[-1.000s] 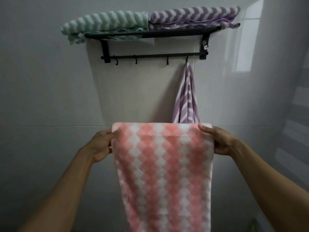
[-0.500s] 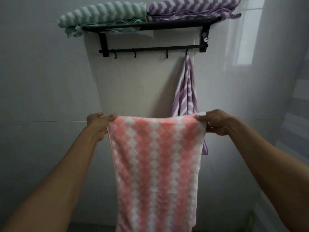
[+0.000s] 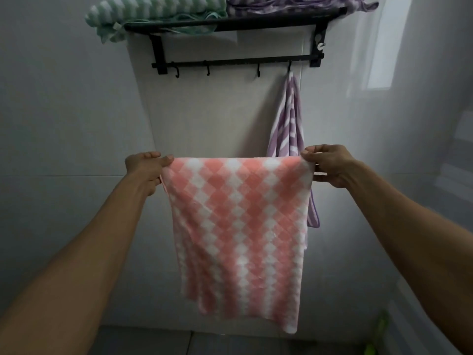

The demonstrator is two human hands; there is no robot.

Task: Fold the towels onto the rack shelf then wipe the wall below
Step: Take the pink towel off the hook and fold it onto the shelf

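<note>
A pink and white checked towel (image 3: 238, 226) hangs stretched between my hands in front of the wall. My left hand (image 3: 146, 170) pinches its top left corner and my right hand (image 3: 330, 165) pinches its top right corner. Above, a black wall rack (image 3: 238, 23) carries a folded green striped towel (image 3: 153, 11) on the left of its shelf and a folded purple striped towel (image 3: 294, 3) on the right. Another purple striped towel (image 3: 288, 121) hangs from the rightmost hook, its lower part hidden behind the pink one.
The rack's lower bar (image 3: 230, 65) has three bare hooks left of the hanging towel. The grey tiled wall (image 3: 64, 124) runs down to the floor (image 3: 153, 339). A green object (image 3: 373, 342) sits low at the right corner.
My hands have lifted the pink towel higher and pulled it wider apart, so its lower edge now shows above the floor. The view has moved closer to the rack.
</note>
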